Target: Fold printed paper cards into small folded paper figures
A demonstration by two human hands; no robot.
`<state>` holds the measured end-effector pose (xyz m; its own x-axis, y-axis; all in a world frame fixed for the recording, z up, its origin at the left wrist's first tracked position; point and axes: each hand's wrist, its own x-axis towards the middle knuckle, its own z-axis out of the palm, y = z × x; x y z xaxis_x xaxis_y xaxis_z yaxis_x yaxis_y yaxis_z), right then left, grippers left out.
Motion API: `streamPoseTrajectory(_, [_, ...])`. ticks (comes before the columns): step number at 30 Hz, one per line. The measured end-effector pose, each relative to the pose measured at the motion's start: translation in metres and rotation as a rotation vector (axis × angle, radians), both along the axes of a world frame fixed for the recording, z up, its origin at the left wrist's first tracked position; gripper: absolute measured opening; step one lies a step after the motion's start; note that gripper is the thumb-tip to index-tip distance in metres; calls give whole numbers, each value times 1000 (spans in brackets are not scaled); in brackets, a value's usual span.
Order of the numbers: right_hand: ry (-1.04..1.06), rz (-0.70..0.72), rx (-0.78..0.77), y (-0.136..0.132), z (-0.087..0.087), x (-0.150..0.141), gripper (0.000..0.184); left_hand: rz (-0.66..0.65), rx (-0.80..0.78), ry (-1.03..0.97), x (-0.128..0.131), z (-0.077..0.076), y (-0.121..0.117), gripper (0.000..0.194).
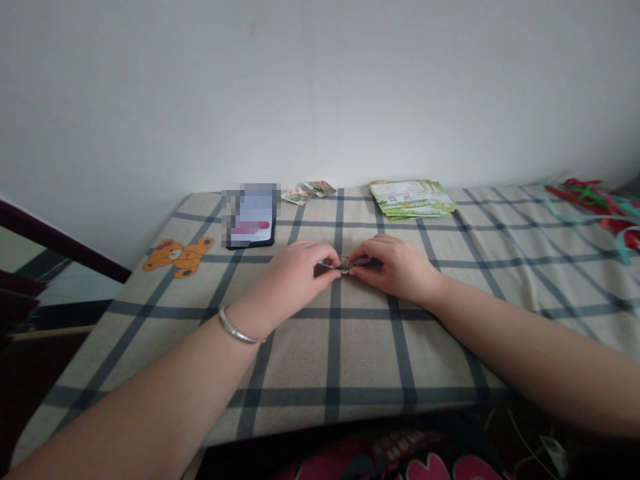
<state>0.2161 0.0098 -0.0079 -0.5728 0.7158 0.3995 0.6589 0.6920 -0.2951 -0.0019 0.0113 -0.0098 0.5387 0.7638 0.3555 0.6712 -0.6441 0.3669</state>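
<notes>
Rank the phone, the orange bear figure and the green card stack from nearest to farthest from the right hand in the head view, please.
1. Green card stack: just beyond the right hand.
2. Phone: well to its left, somewhat farther back.
3. Orange bear figure: farthest left of the three.

This looks like a room in a home — a table spread with a checked cloth stands against a plain white wall, bearing a phone, an orange cartoon bear and bright strips heaped towards its right end.
</notes>
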Motion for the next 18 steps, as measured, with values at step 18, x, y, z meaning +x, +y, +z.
streamPoseTrajectory(18, [-85,-11,-35,-6,0,-10,13,-15,67,149,5,1,-6,7])
